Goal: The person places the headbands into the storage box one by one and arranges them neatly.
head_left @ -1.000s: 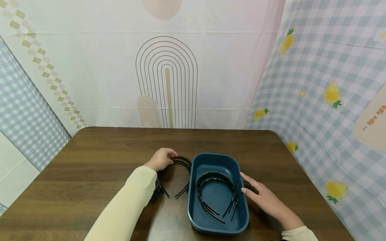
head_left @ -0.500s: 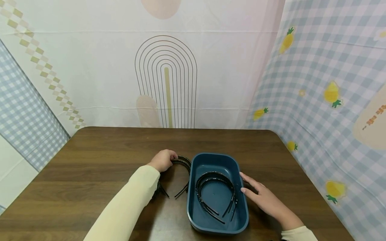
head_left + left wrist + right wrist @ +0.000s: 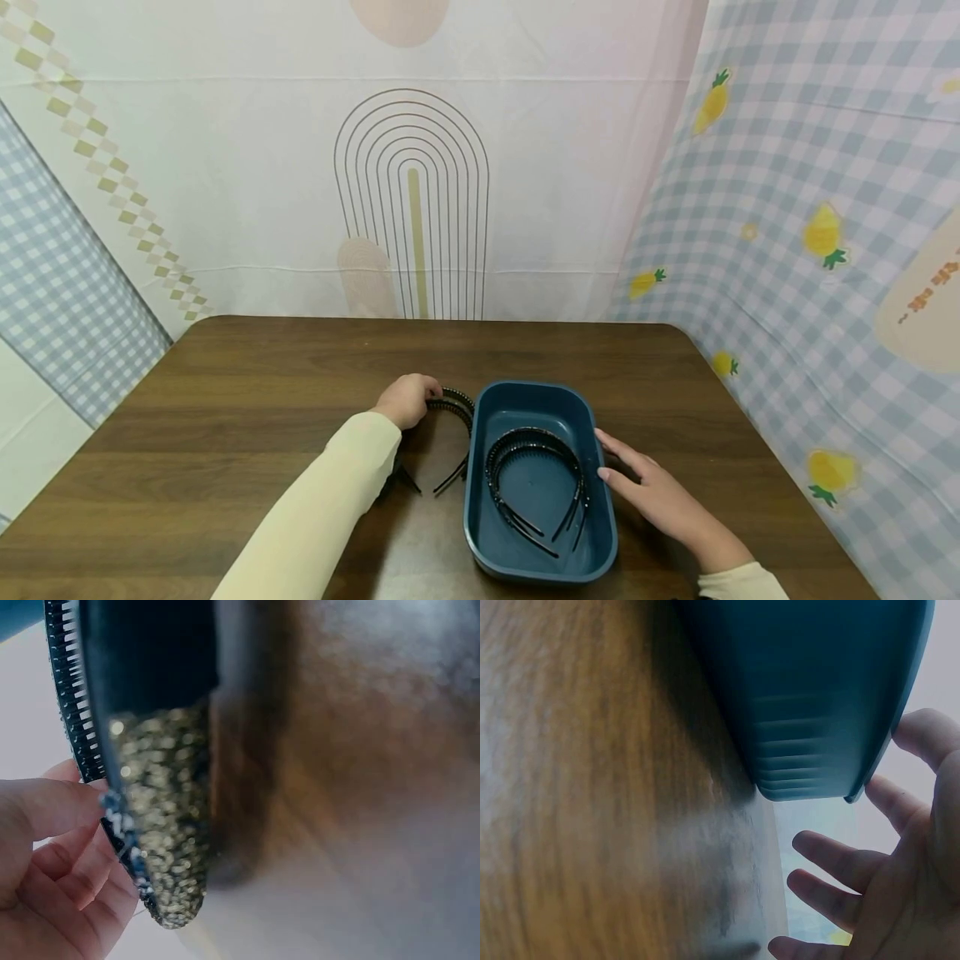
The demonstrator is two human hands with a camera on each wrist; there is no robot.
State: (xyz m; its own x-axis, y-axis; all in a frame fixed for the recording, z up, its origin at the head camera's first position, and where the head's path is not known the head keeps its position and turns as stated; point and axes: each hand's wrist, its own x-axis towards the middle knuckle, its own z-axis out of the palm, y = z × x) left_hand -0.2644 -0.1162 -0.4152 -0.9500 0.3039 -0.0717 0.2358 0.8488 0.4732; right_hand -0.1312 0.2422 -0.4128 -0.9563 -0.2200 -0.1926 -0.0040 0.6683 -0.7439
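Note:
My left hand (image 3: 405, 400) pinches the top of black toothed headbands (image 3: 459, 407) standing on the table, left of a blue plastic bin (image 3: 532, 387). In the left wrist view, thumb and fingertips close on a toothed black headband (image 3: 69, 690). Close beside it is a band end with gold glitter (image 3: 161, 817). Several more black headbands (image 3: 534, 432) lie together inside the bin. My right hand (image 3: 660, 500) rests its thumb and forefinger on the bin's right rim. Its other fingers spread out straight in the right wrist view. My left hand and sleeve partly hide the headbands it holds.
A brown wooden table (image 3: 262, 375) lies under everything, with rounded far corners. Behind it hangs a white patterned cloth (image 3: 555, 167). On the right falls a blue checked cloth (image 3: 765, 317) with pineapple prints.
My left hand has shifted very slightly down over the headbands while keeping its pinch. The right hand stays at the bin's rim, and the bin and its headbands have hardly moved.

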